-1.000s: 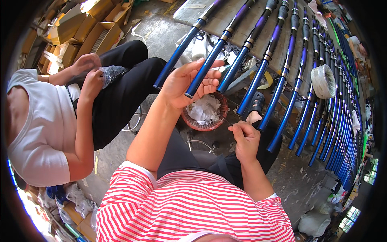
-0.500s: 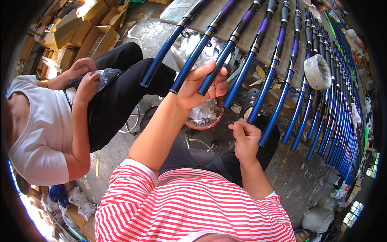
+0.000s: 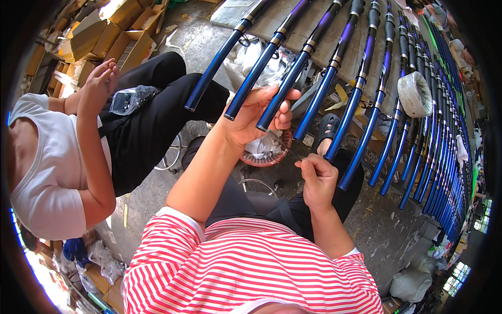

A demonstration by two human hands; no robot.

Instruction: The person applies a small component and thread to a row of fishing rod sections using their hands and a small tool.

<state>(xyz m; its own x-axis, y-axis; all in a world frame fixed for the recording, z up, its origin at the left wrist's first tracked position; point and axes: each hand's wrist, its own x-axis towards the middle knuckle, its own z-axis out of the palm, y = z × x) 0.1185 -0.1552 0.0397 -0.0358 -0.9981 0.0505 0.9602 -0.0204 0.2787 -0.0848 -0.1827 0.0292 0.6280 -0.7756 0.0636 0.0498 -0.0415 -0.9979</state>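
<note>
Several blue fishing rods lie side by side with their butt ends pointing toward me. My left hand is closed around the end of one fishing rod, third from the left, with the thumb across its near side. Below and to the right, my right hand is in a fist, thumb pressed to the fingers. A thin dark stick or wire slants between that rod's end and the right fingers, which pinch it. What lies inside the right fist is hidden.
The rods rest on a wooden table, with a roll of tape on top of them. Under it stands a red basket of plastic scraps. At left sits a co-worker, a clear bag on the lap. Cardboard boxes lie beyond.
The thin dark stick now shows between the rod's end and my right hand. The co-worker's hands have lifted off the clear bag and come together. My hands have barely moved.
</note>
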